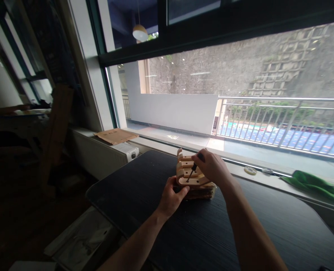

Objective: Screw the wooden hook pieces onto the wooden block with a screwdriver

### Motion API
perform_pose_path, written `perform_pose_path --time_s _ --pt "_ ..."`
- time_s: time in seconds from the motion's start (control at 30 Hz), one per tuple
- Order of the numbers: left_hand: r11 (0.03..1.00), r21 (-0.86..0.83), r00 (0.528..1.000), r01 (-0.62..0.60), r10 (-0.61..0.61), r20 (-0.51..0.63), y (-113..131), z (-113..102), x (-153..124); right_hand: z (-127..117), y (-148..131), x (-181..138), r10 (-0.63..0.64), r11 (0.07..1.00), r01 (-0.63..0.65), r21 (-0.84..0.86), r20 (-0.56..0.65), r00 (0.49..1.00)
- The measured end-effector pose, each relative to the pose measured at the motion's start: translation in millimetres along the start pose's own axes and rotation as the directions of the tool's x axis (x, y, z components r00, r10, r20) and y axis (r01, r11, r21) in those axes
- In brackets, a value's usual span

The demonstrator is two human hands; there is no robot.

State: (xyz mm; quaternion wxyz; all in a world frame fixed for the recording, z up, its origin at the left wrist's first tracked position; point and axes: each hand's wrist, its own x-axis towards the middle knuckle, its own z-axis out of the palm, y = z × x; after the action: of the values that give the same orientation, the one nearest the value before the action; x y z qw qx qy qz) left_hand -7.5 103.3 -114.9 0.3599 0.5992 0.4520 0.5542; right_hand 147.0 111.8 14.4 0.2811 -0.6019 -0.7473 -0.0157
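Note:
My right hand (212,165) is closed around the dark handle of a screwdriver (193,168). Its shaft slants down, and the tip meets a hole near the front of a pale wooden piece with curved, upturned ends (187,181). Several similar curved slats with dark holes lie in a row behind it. They rest on a rough-edged block (202,192) on the black table (144,188). My left hand (169,197) grips the front left corner of the curved wooden piece, thumb in front, other fingers partly hidden behind it.
A brown envelope (116,135) and a white ridged box (126,150) are by the window at left. A tape roll (250,170) and a green cloth (315,186) lie on the sill at right. At far left, a person's arm (3,110) rests by another table.

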Motion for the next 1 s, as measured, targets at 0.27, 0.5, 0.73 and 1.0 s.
perform_pose_path --time_s 0.27,0.5,0.73,1.0 --pt "1.000 -0.017 1.000 -0.020 0.020 0.004 -3 1 0 -3 -12 -4 -0.111 0.994 0.111 0.014 0.015 0.994" --pt "1.000 -0.006 1.000 -0.010 0.010 0.004 1 0 0 1 -3 -1 -0.059 0.998 0.059 -0.020 -0.016 0.998" --pt "1.000 -0.012 1.000 -0.012 0.012 0.005 -1 0 0 -5 -8 -4 -0.081 0.996 0.082 -0.029 0.023 0.996" --pt "1.000 -0.024 1.000 -0.015 0.015 0.004 -1 0 0 -7 -8 -3 -0.130 0.991 0.129 0.043 0.006 0.992"
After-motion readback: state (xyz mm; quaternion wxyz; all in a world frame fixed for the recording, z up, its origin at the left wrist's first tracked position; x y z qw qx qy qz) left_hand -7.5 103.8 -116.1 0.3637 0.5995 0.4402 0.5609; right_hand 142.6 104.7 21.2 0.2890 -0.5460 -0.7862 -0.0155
